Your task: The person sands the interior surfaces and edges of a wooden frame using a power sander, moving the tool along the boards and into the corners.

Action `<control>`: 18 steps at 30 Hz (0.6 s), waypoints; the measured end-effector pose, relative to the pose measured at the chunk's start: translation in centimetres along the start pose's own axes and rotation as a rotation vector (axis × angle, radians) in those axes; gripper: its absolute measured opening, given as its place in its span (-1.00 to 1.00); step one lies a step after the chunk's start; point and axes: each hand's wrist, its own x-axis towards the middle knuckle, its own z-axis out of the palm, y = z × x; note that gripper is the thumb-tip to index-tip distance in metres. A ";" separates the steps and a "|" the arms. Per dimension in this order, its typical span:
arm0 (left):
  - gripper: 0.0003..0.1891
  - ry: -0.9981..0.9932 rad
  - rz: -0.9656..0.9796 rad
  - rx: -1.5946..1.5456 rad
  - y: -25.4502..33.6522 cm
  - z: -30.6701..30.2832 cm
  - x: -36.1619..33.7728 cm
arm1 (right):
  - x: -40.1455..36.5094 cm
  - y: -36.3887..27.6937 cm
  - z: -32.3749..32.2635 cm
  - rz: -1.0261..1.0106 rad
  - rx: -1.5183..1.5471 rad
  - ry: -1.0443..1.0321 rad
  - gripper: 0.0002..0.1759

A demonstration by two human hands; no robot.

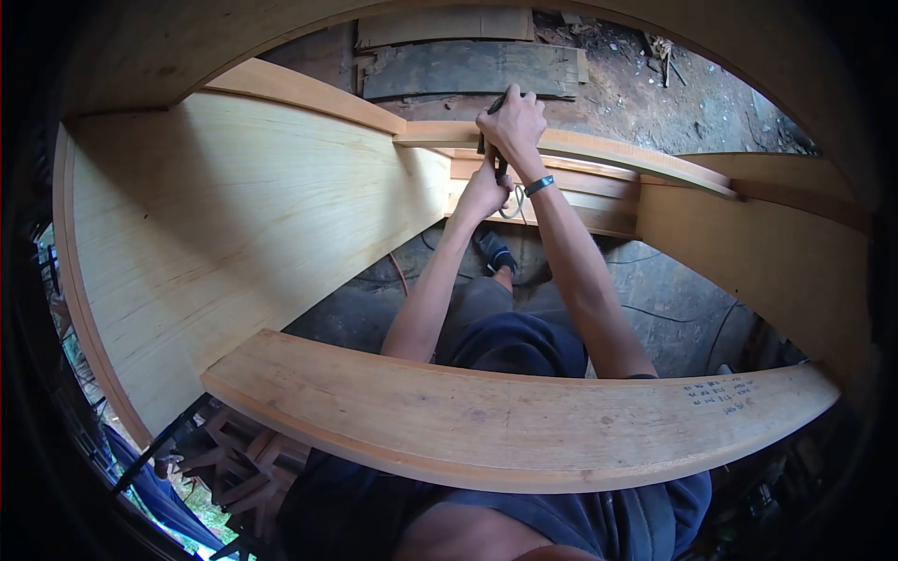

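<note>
A narrow wooden rail [636, 161] crosses the far end of a wooden frame. My right hand [517, 122] is closed at the top of a dark tool [501, 169] beside this rail, a dark band round its wrist. Just below, my left hand [483, 194] wraps round the tool's lower part. The fingers cover most of the tool, so its kind does not show. Near the left hand hangs a loop of pale cord or hose [514, 204]; where it joins is hidden.
A wide plywood panel [253, 215] stands on the left, and another side panel [748, 215] on the right. A thick board [505, 421] with handwriting crosses in front of my body. Cables [659, 315] lie on the floor. Old boards [468, 72] lie beyond the frame.
</note>
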 end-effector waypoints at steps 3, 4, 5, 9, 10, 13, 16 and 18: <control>-0.05 -0.011 0.006 0.023 0.5 1.6 0.1 | 0.3 1.3 -0.9 0.009 -0.033 0.003 -0.51; -0.05 -0.018 -0.014 0.020 1.4 2.0 -0.1 | 0.4 1.7 -1.0 0.006 -0.032 0.001 -0.51; -0.04 -0.027 -0.035 0.015 2.2 2.3 -0.3 | 0.5 2.2 -1.2 0.001 -0.033 -0.002 -0.51; -0.04 -0.021 0.029 0.109 1.0 2.8 0.5 | 0.3 2.4 -1.5 0.017 -0.052 0.009 -0.51; -0.03 -0.002 0.041 0.125 0.7 2.6 0.5 | 0.1 2.1 -1.4 0.022 -0.054 0.006 -0.51; -0.04 -0.026 -0.034 0.067 1.3 1.0 -1.0 | -0.2 0.9 -0.5 0.016 -0.050 0.009 -0.50; -0.04 -0.007 -0.033 0.047 0.4 -1.2 -1.3 | -0.8 -1.1 0.8 0.014 -0.042 -0.008 -0.49; -0.03 -0.004 -0.043 0.025 0.3 -3.0 -1.7 | -0.9 -2.6 1.7 0.021 -0.035 -0.027 -0.48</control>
